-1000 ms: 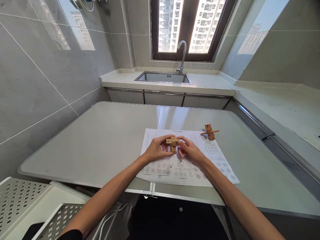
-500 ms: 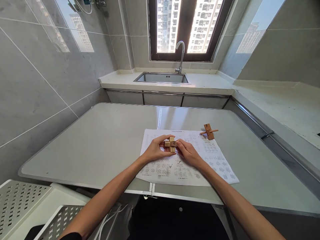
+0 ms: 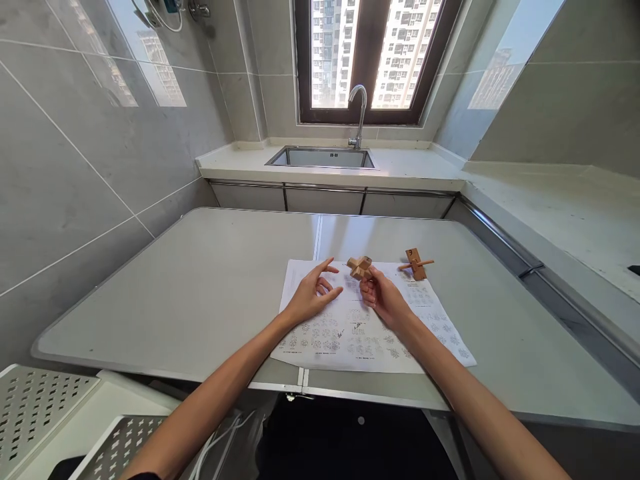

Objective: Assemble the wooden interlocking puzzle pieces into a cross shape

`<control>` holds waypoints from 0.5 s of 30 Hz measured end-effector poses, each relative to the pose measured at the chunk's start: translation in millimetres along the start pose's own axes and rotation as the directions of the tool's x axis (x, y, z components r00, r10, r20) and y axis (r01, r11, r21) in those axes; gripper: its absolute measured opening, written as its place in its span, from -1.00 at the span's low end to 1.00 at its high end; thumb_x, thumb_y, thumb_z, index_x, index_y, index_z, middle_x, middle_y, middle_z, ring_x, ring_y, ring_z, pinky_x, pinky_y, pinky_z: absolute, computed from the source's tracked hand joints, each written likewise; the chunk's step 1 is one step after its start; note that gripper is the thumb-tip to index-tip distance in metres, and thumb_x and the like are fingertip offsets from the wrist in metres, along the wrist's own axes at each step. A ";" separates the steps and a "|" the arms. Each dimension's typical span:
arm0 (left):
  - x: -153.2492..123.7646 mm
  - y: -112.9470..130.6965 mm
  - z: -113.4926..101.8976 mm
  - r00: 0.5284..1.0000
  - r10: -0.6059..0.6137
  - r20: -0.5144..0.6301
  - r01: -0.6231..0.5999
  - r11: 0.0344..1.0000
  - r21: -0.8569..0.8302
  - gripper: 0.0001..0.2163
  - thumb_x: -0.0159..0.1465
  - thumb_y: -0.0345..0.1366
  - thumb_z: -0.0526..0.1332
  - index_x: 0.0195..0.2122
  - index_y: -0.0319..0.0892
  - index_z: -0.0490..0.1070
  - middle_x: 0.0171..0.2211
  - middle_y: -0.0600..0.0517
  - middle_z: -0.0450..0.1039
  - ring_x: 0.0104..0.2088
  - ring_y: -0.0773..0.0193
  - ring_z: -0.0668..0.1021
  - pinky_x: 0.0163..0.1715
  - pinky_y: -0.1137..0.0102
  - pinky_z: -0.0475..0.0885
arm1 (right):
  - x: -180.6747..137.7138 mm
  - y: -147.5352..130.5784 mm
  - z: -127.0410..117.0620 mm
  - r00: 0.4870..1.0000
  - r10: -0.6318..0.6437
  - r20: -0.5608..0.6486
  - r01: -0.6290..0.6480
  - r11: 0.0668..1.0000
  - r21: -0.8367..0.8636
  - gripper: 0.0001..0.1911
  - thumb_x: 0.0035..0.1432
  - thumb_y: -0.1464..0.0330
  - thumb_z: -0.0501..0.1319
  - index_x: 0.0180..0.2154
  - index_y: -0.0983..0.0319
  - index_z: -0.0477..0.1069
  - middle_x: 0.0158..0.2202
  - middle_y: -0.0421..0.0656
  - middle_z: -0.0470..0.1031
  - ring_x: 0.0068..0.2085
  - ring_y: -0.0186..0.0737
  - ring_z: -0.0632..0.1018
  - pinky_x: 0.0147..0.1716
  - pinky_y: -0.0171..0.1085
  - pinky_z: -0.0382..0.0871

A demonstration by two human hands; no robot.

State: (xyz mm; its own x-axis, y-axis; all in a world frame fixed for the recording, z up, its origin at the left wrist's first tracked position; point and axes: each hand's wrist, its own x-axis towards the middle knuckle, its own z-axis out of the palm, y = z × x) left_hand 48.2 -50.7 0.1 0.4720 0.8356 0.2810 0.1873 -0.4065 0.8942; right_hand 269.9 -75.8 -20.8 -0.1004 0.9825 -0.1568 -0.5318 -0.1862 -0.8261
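Note:
A small wooden burr puzzle (image 3: 359, 267) of interlocked light-brown blocks is pinched between the thumb and fingers of my right hand (image 3: 384, 297), above the printed sheet. To its left, my left hand (image 3: 314, 293) hovers over the same sheet with fingers apart and nothing in them. Beneath both hands lies the white instruction sheet (image 3: 320, 360), covered with small diagrams and a couple of handwritten tick marks. At the sheet's upper right corner rests a second wooden puzzle (image 3: 416, 264), a darker flat piece crossed by a thin stick and marked with a number.
The pale folding table (image 3: 175, 287) has a seam down its middle. Behind it stand a counter with a sink (image 3: 320, 157) and a faucet (image 3: 359, 117) below a window. White perforated baskets (image 3: 45, 400) sit at the lower left, beside some cables.
My left hand has let go of the burr puzzle and its fingers have spread. My right hand has raised the puzzle slightly, away to the right, and turned it.

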 end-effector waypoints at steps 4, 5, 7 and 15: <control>3.3 -3.6 -2.3 0.995 -0.063 -0.072 0.066 0.997 0.041 -0.58 0.34 -0.17 0.29 0.21 -0.11 0.38 0.06 -0.10 0.50 -0.38 0.41 0.51 -0.39 0.45 0.43 | 10.4 -7.0 -18.6 0.995 -0.010 -0.098 0.034 0.969 0.245 -0.67 0.19 0.16 0.40 -0.36 0.19 0.32 -0.54 -0.35 0.25 -0.63 -0.50 0.21 -0.70 -0.49 0.15; 3.4 -3.7 -2.5 0.995 -0.073 -0.073 0.077 0.996 0.052 -0.61 0.35 -0.17 0.29 0.17 -0.12 0.41 0.05 -0.09 0.51 -0.39 0.41 0.51 -0.40 0.45 0.42 | 12.3 -8.1 -22.5 0.991 -0.018 -0.132 0.055 0.958 0.283 -0.71 0.20 0.20 0.38 -0.36 0.20 0.33 -0.55 -0.35 0.23 -0.62 -0.50 0.22 -0.69 -0.50 0.16; 3.0 -3.4 -2.6 0.994 -0.087 -0.067 0.091 0.993 0.074 -0.65 0.35 -0.17 0.27 0.11 -0.14 0.43 0.04 -0.09 0.52 -0.40 0.41 0.50 -0.42 0.45 0.42 | 14.8 -9.7 -28.1 0.979 -0.026 -0.203 0.092 0.940 0.327 -0.76 0.25 0.26 0.33 -0.35 0.21 0.33 -0.56 -0.35 0.24 -0.62 -0.51 0.24 -0.69 -0.51 0.18; 2.4 -2.5 -2.3 0.994 -0.087 -0.070 0.096 0.986 0.139 -0.73 0.35 -0.19 0.24 0.02 -0.17 0.46 -0.02 -0.07 0.56 -0.39 0.37 0.51 -0.40 0.43 0.41 | 11.6 -10.4 -23.9 0.957 -0.100 -0.271 0.140 0.981 0.134 -0.79 0.12 0.27 0.38 -0.32 0.21 0.39 -0.51 -0.32 0.29 -0.59 -0.45 0.27 -0.66 -0.42 0.18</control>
State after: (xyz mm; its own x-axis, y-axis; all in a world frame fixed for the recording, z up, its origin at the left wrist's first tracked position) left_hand 46.9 -46.8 -0.7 0.3928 0.8915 0.2257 0.3497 -0.3718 0.8599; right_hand 294.3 -62.5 -27.0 0.1847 0.9593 -0.2138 -0.6482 -0.0446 -0.7602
